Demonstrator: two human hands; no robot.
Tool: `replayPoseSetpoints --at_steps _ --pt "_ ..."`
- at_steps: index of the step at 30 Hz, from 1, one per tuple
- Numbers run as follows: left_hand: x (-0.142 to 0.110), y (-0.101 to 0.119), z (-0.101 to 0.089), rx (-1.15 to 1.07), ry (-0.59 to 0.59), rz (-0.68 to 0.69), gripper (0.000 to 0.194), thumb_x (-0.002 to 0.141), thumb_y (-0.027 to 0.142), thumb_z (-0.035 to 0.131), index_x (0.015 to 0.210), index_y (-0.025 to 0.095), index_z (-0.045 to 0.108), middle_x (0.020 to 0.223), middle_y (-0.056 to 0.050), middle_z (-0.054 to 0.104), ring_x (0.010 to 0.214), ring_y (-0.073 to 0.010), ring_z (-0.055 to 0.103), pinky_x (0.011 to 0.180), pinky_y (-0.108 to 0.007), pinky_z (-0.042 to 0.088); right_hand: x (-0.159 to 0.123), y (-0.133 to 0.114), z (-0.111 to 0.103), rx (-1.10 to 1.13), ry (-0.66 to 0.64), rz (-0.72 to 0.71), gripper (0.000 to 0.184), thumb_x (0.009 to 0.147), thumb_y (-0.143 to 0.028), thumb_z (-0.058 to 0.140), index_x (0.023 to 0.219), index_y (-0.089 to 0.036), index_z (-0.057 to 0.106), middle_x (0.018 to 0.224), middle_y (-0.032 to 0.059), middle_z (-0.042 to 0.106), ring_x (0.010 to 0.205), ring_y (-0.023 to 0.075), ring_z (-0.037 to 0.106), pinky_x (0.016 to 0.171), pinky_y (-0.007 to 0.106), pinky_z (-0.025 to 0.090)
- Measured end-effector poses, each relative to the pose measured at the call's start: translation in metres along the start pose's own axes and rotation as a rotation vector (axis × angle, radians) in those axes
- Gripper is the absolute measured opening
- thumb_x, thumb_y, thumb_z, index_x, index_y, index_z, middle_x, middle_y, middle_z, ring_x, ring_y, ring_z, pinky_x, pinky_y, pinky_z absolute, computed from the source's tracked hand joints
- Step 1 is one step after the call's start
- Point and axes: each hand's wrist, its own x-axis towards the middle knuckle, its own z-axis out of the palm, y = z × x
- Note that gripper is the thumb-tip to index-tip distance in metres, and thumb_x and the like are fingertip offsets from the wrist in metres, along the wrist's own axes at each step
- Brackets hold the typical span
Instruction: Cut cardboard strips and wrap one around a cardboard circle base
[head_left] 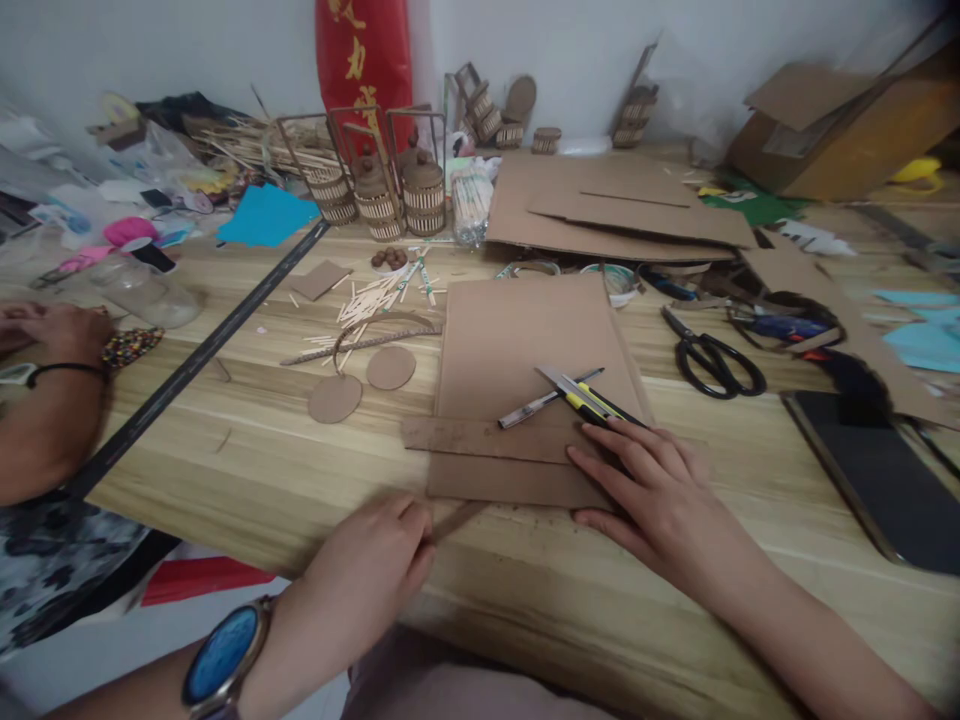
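Note:
My right hand [652, 485] lies with its fingers spread over the right end of a brown cardboard strip [480, 438]. That strip rests across the near part of a cardboard sheet [525, 330]. Just beyond my fingertips, a yellow-and-black utility knife [592, 402] crosses a slim silver craft knife [519, 410] on the sheet. My left hand [382, 550] is curled closed at the table's near edge, left of the sheet's lower corner. A thin dark strip or shadow [459, 517] runs out from its fingers; what they hold is hidden.
Two cardboard discs [391, 368] and loose sticks [371, 300] lie left of the sheet. Black scissors [709, 360] and a dark phone [862, 470] are to the right. Small stick baskets [424, 195] stand behind. Another person's hands [64, 335] hover at far left near beads [133, 346].

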Motion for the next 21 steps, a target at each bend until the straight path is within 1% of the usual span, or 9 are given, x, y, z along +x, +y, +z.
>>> replayPoseSetpoints --at_steps 4,7,9,11,14,16,19,20,21 --pt "-0.002 0.002 -0.004 -0.074 -0.101 -0.072 0.01 0.073 0.012 0.054 0.074 0.02 0.061 0.075 -0.001 0.067 0.071 -0.019 0.061 0.06 -0.027 0.039 0.0 -0.002 0.001 -0.015 0.009 0.013 0.044 0.096 -0.05 0.05 0.126 -0.022 0.065 0.135 0.0131 0.062 0.132 0.0327 0.045 0.105 0.055 0.037" --pt "-0.006 0.002 -0.002 -0.103 -0.175 -0.088 0.011 0.069 0.012 0.053 0.069 0.02 0.061 0.071 0.0 0.067 0.067 -0.0172 0.058 0.057 -0.025 0.033 -0.001 -0.002 0.002 -0.016 0.012 0.007 0.044 0.096 -0.049 0.05 0.128 -0.022 0.063 0.135 0.0131 0.062 0.132 0.0329 0.045 0.105 0.055 0.037" --pt "-0.01 -0.001 -0.003 -0.118 -0.191 -0.072 0.012 0.068 0.012 0.052 0.067 0.02 0.061 0.071 0.0 0.067 0.066 -0.0159 0.056 0.056 -0.025 0.031 -0.001 -0.002 0.002 -0.019 0.015 0.008 0.044 0.096 -0.049 0.05 0.129 -0.023 0.063 0.135 0.0129 0.062 0.132 0.0328 0.045 0.105 0.056 0.037" --pt "-0.016 -0.007 -0.007 -0.181 -0.274 -0.018 0.008 0.066 0.014 0.053 0.064 0.019 0.058 0.068 0.002 0.063 0.062 -0.0135 0.052 0.054 -0.023 0.03 -0.001 -0.002 0.003 -0.026 0.02 0.001 0.043 0.097 -0.047 0.05 0.129 -0.022 0.063 0.134 0.0132 0.062 0.131 0.0328 0.046 0.106 0.055 0.036" --pt "-0.023 -0.019 -0.022 -0.421 -0.586 0.132 0.007 0.061 0.015 0.054 0.058 0.019 0.049 0.055 0.006 0.049 0.05 -0.0091 0.042 0.046 -0.021 0.025 -0.001 -0.004 0.002 -0.02 0.03 -0.014 0.042 0.096 -0.042 0.053 0.129 -0.018 0.062 0.133 0.0148 0.063 0.13 0.0337 0.047 0.105 0.055 0.037" --pt "-0.024 -0.027 -0.036 -0.61 -0.728 0.234 0.012 0.059 0.016 0.053 0.055 0.019 0.042 0.05 0.007 0.04 0.046 -0.0079 0.036 0.042 -0.02 0.022 0.0 -0.007 -0.002 0.033 0.033 -0.027 0.045 0.095 -0.039 0.056 0.134 -0.017 0.057 0.134 0.0154 0.061 0.131 0.0336 0.047 0.105 0.055 0.037" --pt "-0.026 -0.04 -0.05 -0.79 -0.805 0.304 0.017 0.063 0.022 0.054 0.056 0.02 0.039 0.051 0.006 0.037 0.045 -0.0078 0.033 0.041 -0.02 0.023 0.005 -0.017 -0.012 0.155 0.03 -0.076 0.059 0.094 -0.039 0.058 0.148 -0.02 0.041 0.143 0.0157 0.055 0.136 0.0317 0.043 0.108 0.055 0.036" --pt "-0.028 -0.046 -0.051 -0.799 -0.824 0.326 0.019 0.065 0.026 0.056 0.056 0.02 0.041 0.051 0.006 0.038 0.045 -0.0079 0.033 0.04 -0.02 0.024 0.007 -0.021 -0.016 0.187 0.026 -0.102 0.064 0.094 -0.039 0.058 0.151 -0.019 0.037 0.145 0.0157 0.053 0.139 0.0309 0.04 0.109 0.055 0.035" --pt "-0.032 -0.052 -0.05 -0.786 -0.802 0.348 0.021 0.066 0.029 0.058 0.056 0.02 0.043 0.05 0.006 0.039 0.043 -0.0079 0.034 0.039 -0.019 0.025 0.01 -0.025 -0.019 0.211 0.019 -0.13 0.067 0.094 -0.039 0.059 0.152 -0.019 0.034 0.147 0.0157 0.051 0.14 0.0305 0.038 0.11 0.055 0.035"
